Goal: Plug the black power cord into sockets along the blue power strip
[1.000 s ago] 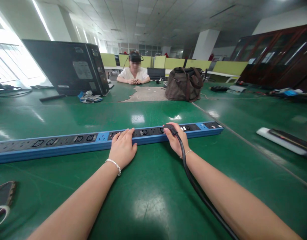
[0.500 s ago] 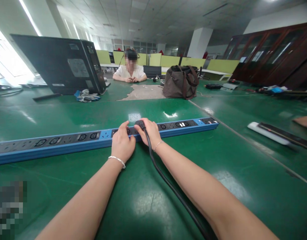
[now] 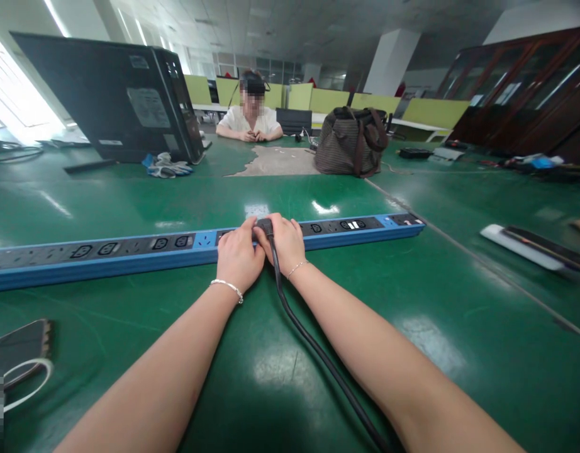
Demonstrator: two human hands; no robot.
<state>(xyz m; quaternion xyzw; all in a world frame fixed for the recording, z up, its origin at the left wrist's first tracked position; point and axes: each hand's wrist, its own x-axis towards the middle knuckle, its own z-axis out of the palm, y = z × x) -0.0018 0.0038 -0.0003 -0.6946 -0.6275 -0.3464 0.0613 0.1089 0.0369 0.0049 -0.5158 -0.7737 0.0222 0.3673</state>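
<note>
A long blue power strip (image 3: 143, 262) with rows of black sockets lies across the green table. My right hand (image 3: 286, 244) is closed around a black power plug (image 3: 265, 226) at the middle of the strip. From the plug a thick black cable (image 3: 313, 343) runs down between my forearms. Just to the left, my left hand (image 3: 240, 251) grips the strip, its fingers over the top and close against the plug. Both hands cover the sockets under them, so how far the plug sits in a socket cannot be seen.
A black computer case (image 3: 105, 100) and work gloves (image 3: 166, 166) stand at the back left. Across the table sits a person (image 3: 250, 119), beside a brown bag (image 3: 351, 141). A phone (image 3: 21, 346) lies near left; a white-and-black bar (image 3: 521, 248) lies right.
My left hand has slid right along the strip, and its fingers have closed in beside the plug. The right hand stays on the plug. The whole view has tilted slightly downward.
</note>
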